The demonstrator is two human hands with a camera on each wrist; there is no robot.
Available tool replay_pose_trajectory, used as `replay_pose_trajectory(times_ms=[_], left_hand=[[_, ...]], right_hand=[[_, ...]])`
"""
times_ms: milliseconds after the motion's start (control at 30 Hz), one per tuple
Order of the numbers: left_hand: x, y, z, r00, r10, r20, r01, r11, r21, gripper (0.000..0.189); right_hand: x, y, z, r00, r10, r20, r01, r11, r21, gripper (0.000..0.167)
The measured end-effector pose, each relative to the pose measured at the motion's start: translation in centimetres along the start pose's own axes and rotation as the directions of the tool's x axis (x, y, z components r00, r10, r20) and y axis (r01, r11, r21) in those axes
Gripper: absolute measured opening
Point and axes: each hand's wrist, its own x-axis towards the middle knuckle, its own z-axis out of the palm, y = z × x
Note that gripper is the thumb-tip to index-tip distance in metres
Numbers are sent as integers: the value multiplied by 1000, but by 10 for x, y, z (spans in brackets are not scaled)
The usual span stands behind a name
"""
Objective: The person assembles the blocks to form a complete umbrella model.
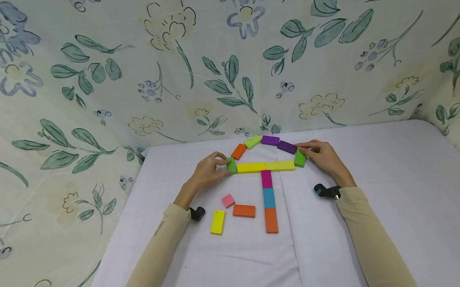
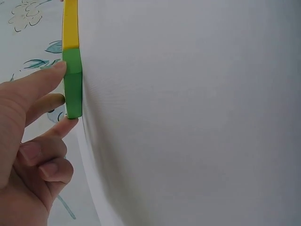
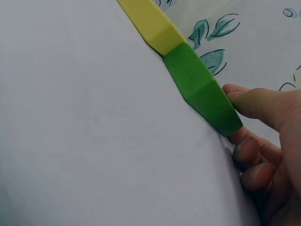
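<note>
Wooden-looking coloured blocks form an umbrella-like outline. At the arch's left end my left hand (image 1: 211,169) holds a green block (image 1: 232,165) between thumb and fingers; in the left wrist view that green block (image 2: 73,94) meets a yellow one. On the opposite end, my right hand (image 1: 324,157) has thumb and fingertips on another green block (image 1: 300,158), close to a dark purple block (image 1: 286,147). Two yellow blocks (image 1: 251,168) lie end to end between the green ones. An orange block (image 1: 238,151), a lime block (image 1: 252,141) and a purple block (image 1: 270,140) continue the arch.
Below the yellow row runs a stem of a magenta block (image 1: 266,179), a blue block (image 1: 269,198) and an orange block (image 1: 271,221). Loose pink (image 1: 228,201), orange and yellow blocks lie left of it. A white cloth (image 1: 251,271) covers the table; floral fabric hangs behind.
</note>
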Motion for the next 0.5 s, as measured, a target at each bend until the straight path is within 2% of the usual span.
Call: replay_pose_trajectory(times_ms=[200, 500], left_hand=[[3, -1, 0, 999, -32, 2, 32, 999, 24, 51], [5, 1, 2, 999, -42, -6, 42, 998, 37, 53]], right_hand=[[0, -2, -1, 1000, 6, -4, -6, 1000, 1, 39], [2, -1, -1, 1000, 25, 1, -25, 1000, 8, 39]])
